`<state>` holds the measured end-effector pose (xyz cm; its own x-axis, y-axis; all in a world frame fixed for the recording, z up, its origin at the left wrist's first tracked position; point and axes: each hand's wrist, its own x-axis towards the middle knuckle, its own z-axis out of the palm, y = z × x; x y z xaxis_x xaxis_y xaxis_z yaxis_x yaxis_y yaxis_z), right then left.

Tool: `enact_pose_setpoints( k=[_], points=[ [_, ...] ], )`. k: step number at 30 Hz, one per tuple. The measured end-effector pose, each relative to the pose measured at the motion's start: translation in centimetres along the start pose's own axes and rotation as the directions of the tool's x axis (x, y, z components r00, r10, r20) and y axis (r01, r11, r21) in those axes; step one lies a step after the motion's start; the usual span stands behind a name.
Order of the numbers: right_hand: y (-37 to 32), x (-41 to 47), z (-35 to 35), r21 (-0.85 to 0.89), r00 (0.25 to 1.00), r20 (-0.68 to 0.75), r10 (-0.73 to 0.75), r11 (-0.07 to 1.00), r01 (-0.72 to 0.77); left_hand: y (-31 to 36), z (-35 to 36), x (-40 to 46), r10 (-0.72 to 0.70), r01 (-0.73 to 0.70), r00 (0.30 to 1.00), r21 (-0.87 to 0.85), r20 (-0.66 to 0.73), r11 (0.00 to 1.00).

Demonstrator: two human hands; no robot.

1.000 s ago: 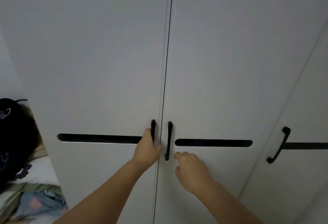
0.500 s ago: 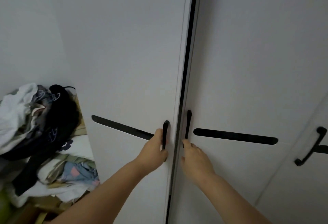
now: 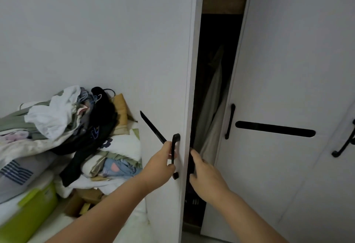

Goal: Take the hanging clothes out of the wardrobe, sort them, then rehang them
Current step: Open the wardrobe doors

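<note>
Pale hanging clothes (image 3: 211, 112) show through the gap in the half-open wardrobe. Our left hand (image 3: 160, 163) grips the left door's handle (image 3: 175, 156); our right hand (image 3: 205, 169) curls loosely at that door's edge. We should swing both doors wide first.

Wardrobe interior (image 3: 215, 92) mostly hidden behind left door (image 3: 165, 50) and right door (image 3: 288, 69); pale hanging garment (image 3: 211, 108) seen only as strip in gap, type unclear. Right hand (image 3: 206, 173) fingertips hidden behind left door edge. Third handle (image 3: 345, 142), right of gap, cut by frame edge.
</note>
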<state>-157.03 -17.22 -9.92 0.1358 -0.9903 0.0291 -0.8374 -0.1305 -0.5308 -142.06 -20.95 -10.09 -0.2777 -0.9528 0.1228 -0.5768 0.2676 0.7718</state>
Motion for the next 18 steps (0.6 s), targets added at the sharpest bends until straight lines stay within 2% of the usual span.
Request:
enact_pose_setpoints(
  k=[5,10,14,18],
  points=[
    [-5.4,-1.3,4.1,0.081,0.991,0.068,-0.118,0.99,0.113,-2.5,-4.8,-4.9,-0.062,0.064,0.996,0.029,-0.068,0.998],
    [-10.1,-0.8,7.1,0.039,0.974,0.127,-0.189,0.982,0.186,-4.4,-9.2,-8.2,-0.136,0.138,0.987,0.021,-0.086,0.99],
    [-13.1,0.0,8.6,0.029,0.946,0.218,-0.239,0.971,0.239,-6.2,-11.9,-9.6,-0.186,0.183,0.98,-0.046,-0.075,0.982],
    [-15.2,1.2,10.5,0.035,0.916,0.268,-0.298,0.953,0.299,-7.3,-14.1,-10.7,-0.213,0.198,0.969,-0.124,-0.122,0.972]
  ],
)
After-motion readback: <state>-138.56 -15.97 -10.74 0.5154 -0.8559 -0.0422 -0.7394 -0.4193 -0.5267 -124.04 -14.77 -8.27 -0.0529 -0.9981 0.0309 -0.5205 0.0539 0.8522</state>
